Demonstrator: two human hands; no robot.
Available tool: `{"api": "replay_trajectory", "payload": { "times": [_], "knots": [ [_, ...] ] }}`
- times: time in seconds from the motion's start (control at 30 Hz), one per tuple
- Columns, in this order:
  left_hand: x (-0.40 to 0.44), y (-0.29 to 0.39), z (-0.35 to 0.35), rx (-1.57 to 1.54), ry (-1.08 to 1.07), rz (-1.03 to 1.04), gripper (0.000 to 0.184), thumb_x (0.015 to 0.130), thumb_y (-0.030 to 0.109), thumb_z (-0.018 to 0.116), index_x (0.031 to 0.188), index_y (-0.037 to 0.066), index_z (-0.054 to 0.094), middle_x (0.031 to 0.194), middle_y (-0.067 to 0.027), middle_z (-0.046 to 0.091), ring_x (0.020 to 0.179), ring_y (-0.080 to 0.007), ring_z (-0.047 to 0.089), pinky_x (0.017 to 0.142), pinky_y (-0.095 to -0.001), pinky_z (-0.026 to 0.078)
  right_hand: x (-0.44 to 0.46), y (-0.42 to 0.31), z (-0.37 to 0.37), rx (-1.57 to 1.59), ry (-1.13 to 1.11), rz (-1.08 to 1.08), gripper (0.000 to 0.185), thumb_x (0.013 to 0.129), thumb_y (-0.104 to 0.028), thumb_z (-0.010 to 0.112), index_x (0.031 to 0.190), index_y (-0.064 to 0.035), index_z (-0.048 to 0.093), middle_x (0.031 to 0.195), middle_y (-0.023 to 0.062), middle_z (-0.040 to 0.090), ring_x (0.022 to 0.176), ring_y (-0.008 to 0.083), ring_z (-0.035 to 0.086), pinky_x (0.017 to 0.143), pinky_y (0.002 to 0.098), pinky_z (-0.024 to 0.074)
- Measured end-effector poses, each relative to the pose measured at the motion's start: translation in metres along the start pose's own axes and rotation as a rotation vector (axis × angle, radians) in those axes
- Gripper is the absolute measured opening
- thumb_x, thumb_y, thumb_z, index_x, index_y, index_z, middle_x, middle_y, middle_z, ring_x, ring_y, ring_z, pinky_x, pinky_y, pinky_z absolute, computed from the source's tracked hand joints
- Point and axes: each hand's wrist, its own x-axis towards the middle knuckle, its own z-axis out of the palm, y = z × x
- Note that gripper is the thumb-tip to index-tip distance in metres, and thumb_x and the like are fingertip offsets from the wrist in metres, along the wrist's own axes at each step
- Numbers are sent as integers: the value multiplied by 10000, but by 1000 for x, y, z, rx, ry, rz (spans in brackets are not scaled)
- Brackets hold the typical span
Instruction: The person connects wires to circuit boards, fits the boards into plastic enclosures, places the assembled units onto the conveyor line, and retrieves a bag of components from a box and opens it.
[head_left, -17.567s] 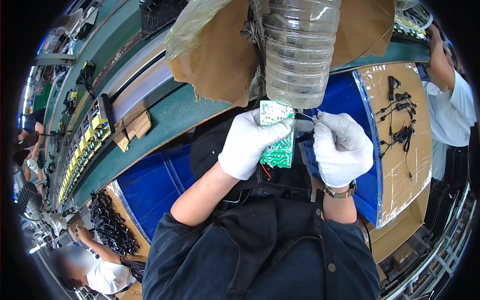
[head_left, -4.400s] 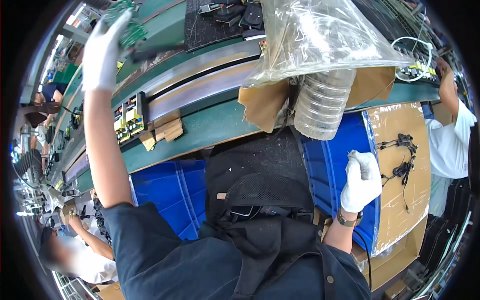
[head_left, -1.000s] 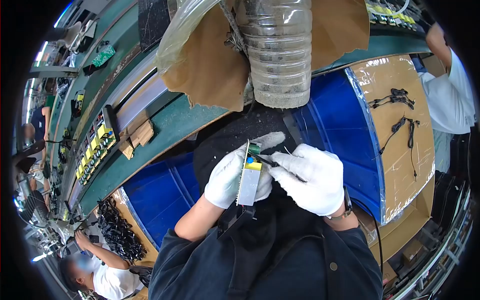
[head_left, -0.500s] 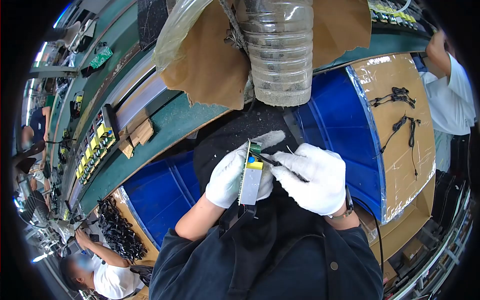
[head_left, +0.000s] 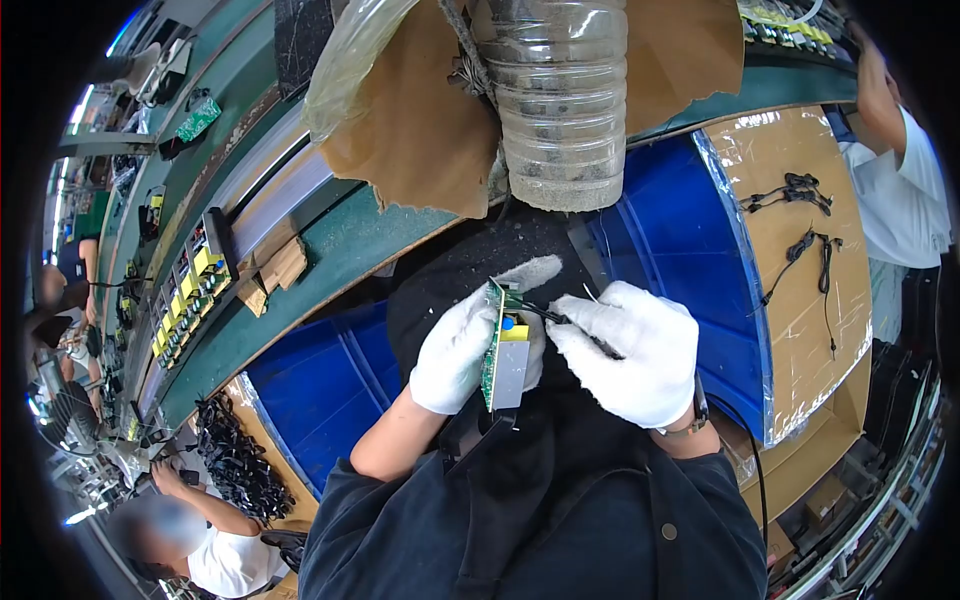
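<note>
My left hand (head_left: 452,352), in a white glove, is closed around the edge of a circuit board (head_left: 490,368) held upright in front of my apron. A silver metal plate (head_left: 510,374), a yellow part (head_left: 514,332) and a small blue part face right on the board. My gloved right hand (head_left: 632,352) pinches a thin black cable (head_left: 535,311) whose end reaches the top of the board. Whether that end is fixed there I cannot tell. Part of the cable is hidden in my right palm.
Blue bins (head_left: 672,285) flank me, with cardboard (head_left: 800,290) at right bearing several black cables (head_left: 790,193). A row of boards (head_left: 190,290) lies on the green bench (head_left: 385,245). A cut plastic bottle (head_left: 560,120) hangs ahead. Co-workers sit at left and right.
The board has turned slightly, showing more of its green side. My right hand has shifted a little right, and more of the cable shows between it and the board.
</note>
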Motion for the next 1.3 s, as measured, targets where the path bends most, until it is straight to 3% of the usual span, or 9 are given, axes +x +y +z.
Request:
{"api": "replay_trajectory", "payload": {
  "times": [0.33,0.5,0.77,0.87,1.03,1.17,1.27,1.3],
  "knots": [
    [-1,5,-1,193,115,-27,818,853,502,639,1400,-39,360,1004,-42,608,889,-110,573,816,-254,464,1,5,-1,-31,-32,-29,175,654,-103,785,810,-53,725,573,51,534,456,196,537,420,292,388],
    [1,7,6,235,93,35,836,822,499,669,1387,-42,376,1055,-56,606,928,-116,573,834,-261,461,0,7,-1,-52,-30,-41,179,652,-110,788,813,-59,727,580,50,537,456,198,536,421,294,388],
    [3,12,6,196,28,-18,832,785,481,708,1343,-59,409,915,-132,645,835,-152,629,793,-283,490,-1,9,-3,-30,-2,-62,208,654,-67,777,855,-47,728,625,57,572,496,196,561,453,280,411],
    [2,6,8,160,190,-15,836,740,439,749,1276,-114,425,782,-171,645,594,-208,614,554,-303,507,-3,15,4,84,65,1,272,669,10,743,937,-27,710,719,88,624,558,198,588,505,259,445],
    [7,5,4,36,207,4,741,747,379,746,1228,-111,469,830,-197,660,600,-214,625,534,-321,518,-9,23,14,203,111,-10,321,707,71,693,1016,-14,677,831,118,660,613,165,599,550,242,466],
    [23,12,12,68,209,50,697,757,333,739,1234,-102,475,843,-192,661,592,-190,620,501,-318,505,-15,31,13,215,72,182,327,764,70,568,1058,-39,660,957,155,655,720,221,646,585,275,496],
    [33,16,9,35,207,-39,569,769,286,732,1166,-72,538,835,-131,660,614,-141,614,540,-290,506,-20,56,15,444,462,-36,342,769,91,570,1077,-29,654,1003,174,667,660,166,627,570,240,482],
    [37,17,11,31,209,-38,569,769,286,732,1166,-72,538,835,-131,660,614,-141,614,540,-290,506,-19,52,12,443,458,-36,342,769,91,570,1077,-29,654,1003,174,667,660,166,627,570,240,482]
  ]
}}
